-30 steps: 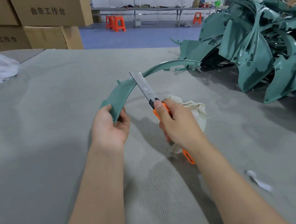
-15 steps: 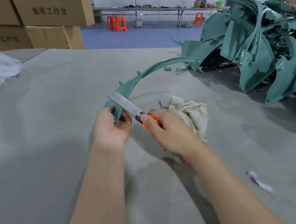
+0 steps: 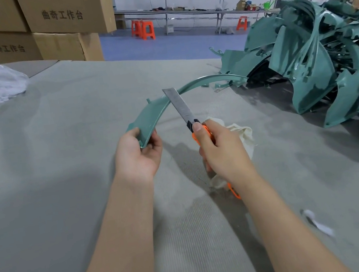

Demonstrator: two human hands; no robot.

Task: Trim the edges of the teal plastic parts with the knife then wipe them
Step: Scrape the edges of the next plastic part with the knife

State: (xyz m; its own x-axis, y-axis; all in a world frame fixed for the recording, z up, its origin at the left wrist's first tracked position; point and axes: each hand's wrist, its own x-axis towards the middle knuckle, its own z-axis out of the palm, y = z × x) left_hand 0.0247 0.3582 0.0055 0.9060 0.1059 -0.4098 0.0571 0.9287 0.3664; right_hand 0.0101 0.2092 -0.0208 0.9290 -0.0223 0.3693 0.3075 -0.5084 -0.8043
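Gripping the teal part's (image 3: pixel 148 121) near end with left hand (image 3: pixel 138 156), clasping the knife (image 3: pixel 180 106) handle in right hand (image 3: pixel 221 150), both forearms outstretched.

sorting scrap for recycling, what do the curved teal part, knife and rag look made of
Curved teal part: likely moulded plastic, smooth satin sheen, thin wall with tabs. Knife: dull grey metal blade, orange handle probably plastic. Rag: cream cloth, soft crumpled folds.

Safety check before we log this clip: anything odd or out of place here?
The knife in the right hand has its blade run out very long, crossing the curved teal part that the left hand grips; so much bare blade may flex. A white scrap lies loose on the table.
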